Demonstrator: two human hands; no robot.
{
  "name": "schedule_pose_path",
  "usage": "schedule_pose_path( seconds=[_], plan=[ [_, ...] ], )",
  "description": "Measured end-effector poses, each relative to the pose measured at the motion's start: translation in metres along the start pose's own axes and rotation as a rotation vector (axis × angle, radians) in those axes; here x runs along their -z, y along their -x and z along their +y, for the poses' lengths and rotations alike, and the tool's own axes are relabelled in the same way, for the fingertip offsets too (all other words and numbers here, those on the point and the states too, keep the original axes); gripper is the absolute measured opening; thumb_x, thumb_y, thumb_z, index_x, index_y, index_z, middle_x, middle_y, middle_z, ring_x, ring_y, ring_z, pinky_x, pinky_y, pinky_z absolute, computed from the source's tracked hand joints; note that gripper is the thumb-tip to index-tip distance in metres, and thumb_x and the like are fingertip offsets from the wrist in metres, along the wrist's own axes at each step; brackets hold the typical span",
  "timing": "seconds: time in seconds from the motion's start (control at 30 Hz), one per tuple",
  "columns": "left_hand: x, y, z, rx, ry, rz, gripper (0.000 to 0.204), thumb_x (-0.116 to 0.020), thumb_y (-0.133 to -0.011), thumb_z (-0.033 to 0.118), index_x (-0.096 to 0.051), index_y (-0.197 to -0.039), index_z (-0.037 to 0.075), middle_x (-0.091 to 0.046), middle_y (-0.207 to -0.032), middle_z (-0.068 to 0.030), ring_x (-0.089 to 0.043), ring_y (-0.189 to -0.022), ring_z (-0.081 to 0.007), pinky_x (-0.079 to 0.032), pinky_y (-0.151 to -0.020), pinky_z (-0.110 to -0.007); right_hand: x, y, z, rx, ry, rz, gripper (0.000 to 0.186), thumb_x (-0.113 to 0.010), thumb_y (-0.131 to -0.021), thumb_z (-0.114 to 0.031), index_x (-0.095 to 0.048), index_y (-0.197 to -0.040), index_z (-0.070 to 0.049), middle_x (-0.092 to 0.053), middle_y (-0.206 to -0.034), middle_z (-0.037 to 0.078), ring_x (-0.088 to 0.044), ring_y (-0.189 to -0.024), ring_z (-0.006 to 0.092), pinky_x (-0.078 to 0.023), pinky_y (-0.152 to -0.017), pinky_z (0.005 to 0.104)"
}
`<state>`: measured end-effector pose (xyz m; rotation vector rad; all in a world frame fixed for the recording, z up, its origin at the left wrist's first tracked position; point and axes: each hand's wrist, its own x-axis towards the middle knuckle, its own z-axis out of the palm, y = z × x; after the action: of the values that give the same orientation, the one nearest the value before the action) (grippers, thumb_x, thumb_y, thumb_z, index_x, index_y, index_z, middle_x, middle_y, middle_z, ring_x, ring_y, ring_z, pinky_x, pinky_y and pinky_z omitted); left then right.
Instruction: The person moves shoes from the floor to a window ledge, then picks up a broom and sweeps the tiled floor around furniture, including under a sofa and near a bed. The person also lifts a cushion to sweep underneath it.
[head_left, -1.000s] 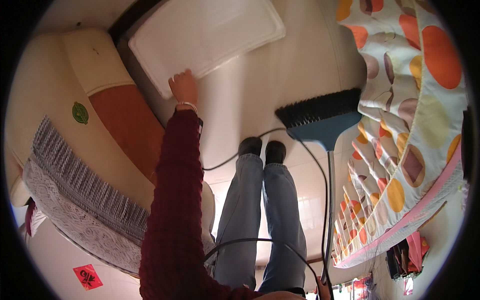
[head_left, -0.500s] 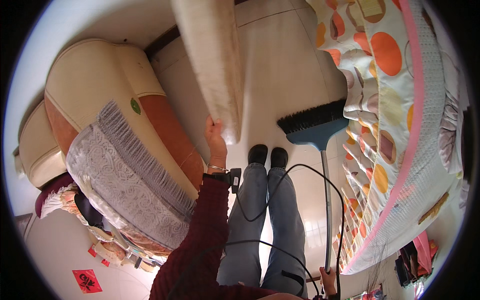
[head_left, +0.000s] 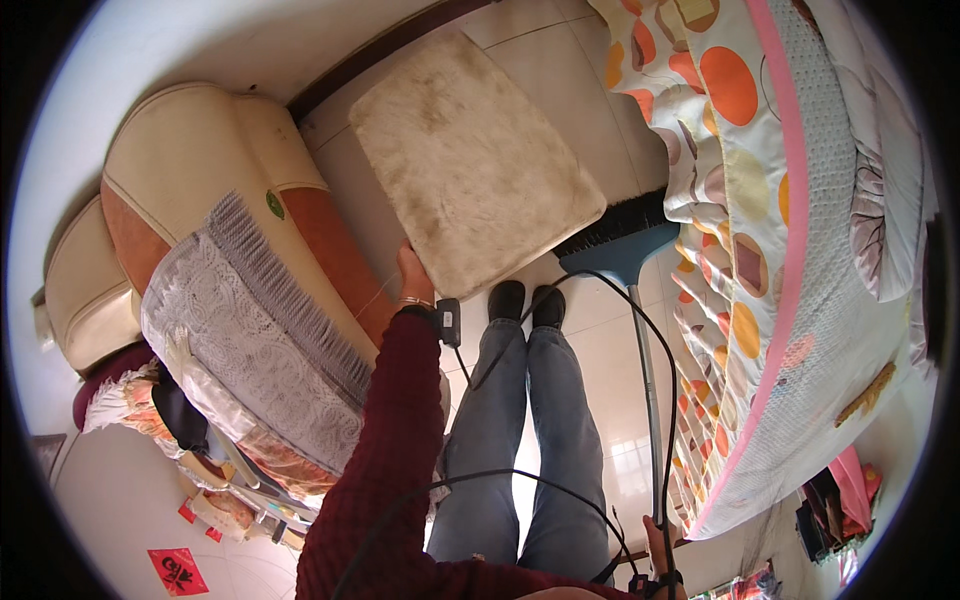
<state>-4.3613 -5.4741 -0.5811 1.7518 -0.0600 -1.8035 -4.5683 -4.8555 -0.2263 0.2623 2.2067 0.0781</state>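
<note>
Head view looks down the person's body to the tiled floor. Left hand, at the end of a dark red sleeve, is clenched on the near edge of a shaggy cream mat and holds it up off the floor, its dirty underside facing the camera. The mat hangs just beyond the black shoes, between the armchair and the bed.

Right hand shows only at the lower edge, wrapped around the thin handle of a blue broom. The broom's bristle head rests on the floor just beside the mat's lower right corner and touches the bed's hanging cover.

A lace throw drapes the armchair arm, left of the mat. The bed cover, right of the mat, is white with orange spots and a pink band.
</note>
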Motion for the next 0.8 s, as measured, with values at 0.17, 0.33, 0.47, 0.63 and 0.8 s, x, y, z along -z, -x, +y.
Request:
schedule_pose_path(
  seconds=[0.17, 0.33, 0.47, 0.63, 0.8],
  plan=[
    [0.002, 0.005, 0.000, -0.032, 0.011, -0.115, 0.042, -0.031, -0.087, 0.025, -0.053, -0.109, -0.003, -0.057, -0.107, -0.0150, -0.056, -0.092, -0.0251, -0.046, -0.083, -0.035, 0.014, 0.004, -0.021, 0.069, 0.135, 0.011, 0.035, -0.071, -0.071, -0.029, -0.053, -0.063, 0.000, -0.048, -0.049, 0.006, -0.040, -0.047, 0.0110, -0.034, -0.044, 0.0320],
    [-0.013, 0.036, 0.013, -0.038, 0.086, 0.000, 0.044, -0.034, -0.088, 0.029, -0.052, -0.112, -0.003, -0.057, -0.108, -0.0138, -0.056, -0.093, -0.0254, -0.047, -0.082, -0.033, 0.023, 0.009, -0.024, 0.113, 0.244, 0.085, 0.041, -0.070, -0.071, -0.033, -0.049, -0.062, 0.001, -0.048, -0.050, 0.012, -0.042, -0.045, 0.0217, -0.035, -0.046, 0.0374],
    [-0.047, 0.108, 0.062, -0.094, 0.043, -0.344, 0.040, -0.040, -0.088, 0.028, -0.052, -0.112, -0.001, -0.058, -0.106, -0.0106, -0.058, -0.091, -0.0220, -0.047, -0.080, -0.031, 0.035, 0.020, -0.027, 0.127, 0.305, 0.146, 0.046, -0.066, -0.072, -0.043, -0.049, -0.065, 0.000, -0.053, -0.055, 0.018, -0.053, -0.053, 0.0364, -0.039, -0.050, 0.0446],
    [-0.053, 0.216, 0.118, -0.707, -0.801, -0.371, 0.034, -0.051, -0.085, 0.019, -0.050, -0.112, -0.001, -0.058, -0.102, -0.0096, -0.057, -0.087, -0.0180, -0.045, -0.074, -0.029, 0.041, 0.020, -0.054, 0.217, 0.360, 0.166, 0.044, -0.058, -0.079, -0.046, -0.052, -0.071, -0.003, -0.056, -0.059, 0.019, -0.057, -0.061, 0.0378, -0.043, -0.055, 0.0462],
    [-0.028, 0.229, 0.169, -1.146, -1.213, -0.338, 0.036, -0.057, -0.080, 0.017, -0.049, -0.109, -0.003, -0.057, -0.099, -0.0100, -0.054, -0.087, -0.0189, -0.044, -0.074, -0.030, 0.029, -0.010, -0.114, 0.400, 0.416, 0.174, 0.040, -0.054, -0.082, -0.045, -0.050, -0.073, -0.006, -0.055, -0.055, 0.013, -0.057, -0.055, 0.0344, -0.043, -0.051, 0.0439]
  ],
)
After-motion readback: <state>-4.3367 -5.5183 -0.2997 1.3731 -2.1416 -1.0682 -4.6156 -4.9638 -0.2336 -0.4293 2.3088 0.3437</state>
